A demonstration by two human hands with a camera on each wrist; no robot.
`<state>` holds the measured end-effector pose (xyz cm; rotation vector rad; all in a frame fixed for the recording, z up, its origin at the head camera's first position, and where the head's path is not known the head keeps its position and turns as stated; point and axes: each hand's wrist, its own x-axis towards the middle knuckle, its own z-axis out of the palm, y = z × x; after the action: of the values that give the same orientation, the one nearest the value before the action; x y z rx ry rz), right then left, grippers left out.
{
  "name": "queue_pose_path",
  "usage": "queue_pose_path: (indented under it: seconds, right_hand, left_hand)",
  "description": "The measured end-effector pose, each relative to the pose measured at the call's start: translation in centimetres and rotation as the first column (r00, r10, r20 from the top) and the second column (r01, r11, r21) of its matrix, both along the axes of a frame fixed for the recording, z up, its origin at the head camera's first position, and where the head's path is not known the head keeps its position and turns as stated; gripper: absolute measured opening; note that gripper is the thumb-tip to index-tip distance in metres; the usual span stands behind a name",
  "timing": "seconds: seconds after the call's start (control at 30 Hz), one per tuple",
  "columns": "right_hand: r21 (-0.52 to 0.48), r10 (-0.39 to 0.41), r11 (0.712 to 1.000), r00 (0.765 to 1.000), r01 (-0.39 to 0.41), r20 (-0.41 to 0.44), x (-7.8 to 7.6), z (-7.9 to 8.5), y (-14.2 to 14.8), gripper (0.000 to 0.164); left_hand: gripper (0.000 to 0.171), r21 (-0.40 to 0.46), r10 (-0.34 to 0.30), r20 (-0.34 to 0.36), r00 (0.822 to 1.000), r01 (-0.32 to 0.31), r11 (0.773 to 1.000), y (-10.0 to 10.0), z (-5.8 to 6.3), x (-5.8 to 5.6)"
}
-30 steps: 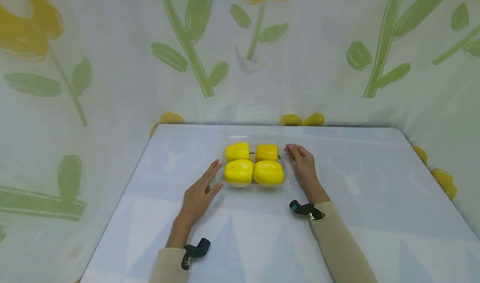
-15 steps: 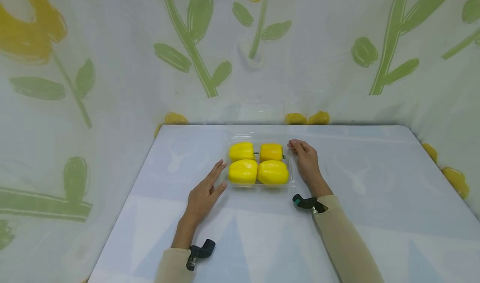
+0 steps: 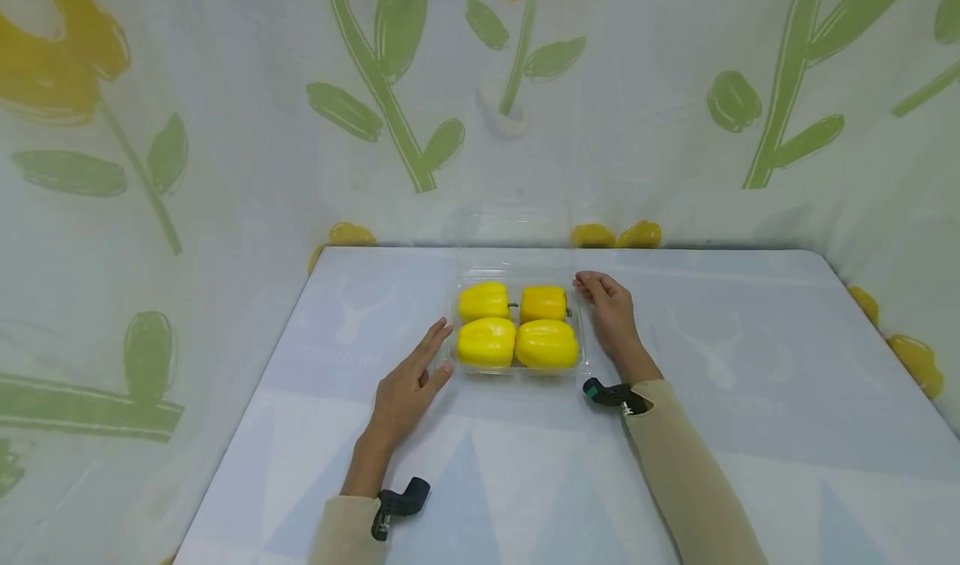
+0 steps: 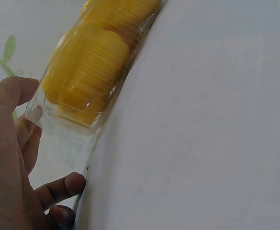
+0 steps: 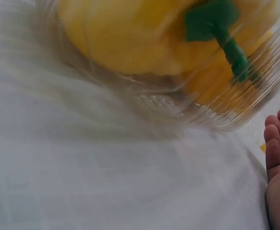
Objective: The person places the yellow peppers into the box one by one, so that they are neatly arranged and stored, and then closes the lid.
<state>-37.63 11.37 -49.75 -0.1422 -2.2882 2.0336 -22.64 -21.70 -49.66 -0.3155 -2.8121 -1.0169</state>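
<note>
A clear plastic clamshell box [image 3: 517, 372] sits on the table with several yellow bell peppers [image 3: 486, 342] in two rows. Its see-through lid [image 3: 517, 215] stands raised at the back, faint against the cloth. My left hand [image 3: 405, 394] lies along the box's left side, thumb and fingers spread; in the left wrist view its thumb [image 4: 22, 88] reaches the box's rim. Beside the rear right corner is my right hand [image 3: 611, 319], fingers bent and fingertips close together. The right wrist view shows some of its fingers [image 5: 275, 148] near the box wall, its thumb hidden. A green stem [image 5: 230, 50] shows through the plastic.
The white and pale blue tabletop [image 3: 712, 482] extends around the box. Behind it hangs a cloth [image 3: 637, 115] printed with flowers and leaves, close to the table's back edge. Dark wrist cameras [image 3: 401, 502] are worn on both wrists.
My right hand has moved a little toward the back along the box's right side. The left hand stays beside the box. The whole view has shifted slightly.
</note>
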Motion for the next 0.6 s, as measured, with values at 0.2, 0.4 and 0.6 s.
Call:
queue_pose_path:
  seconds: [0.2, 0.4, 0.6]
  right_hand:
    - [-0.034, 0.034, 0.999, 0.998, -0.035, -0.044, -0.8, -0.2, -0.6, 0.047]
    - [-0.028, 0.013, 0.999, 0.999, -0.015, -0.045, -1.3, -0.2, -0.6, 0.046]
    - [-0.019, 0.02, 1.0, 0.998, -0.021, -0.063, -1.5, -0.1, -0.2, 0.046]
  left_hand:
    - [0.058, 0.011, 0.026, -0.008, 1.0, -0.026, 1.0, -0.4, 0.1, 0.2]
    - [0.058, 0.012, 0.019, -0.008, 1.0, -0.019, 1.0, -0.4, -0.1, 0.1]
    - [0.058, 0.013, 0.018, -0.011, 1.0, -0.018, 1.0, 0.0, -0.4, 0.1]
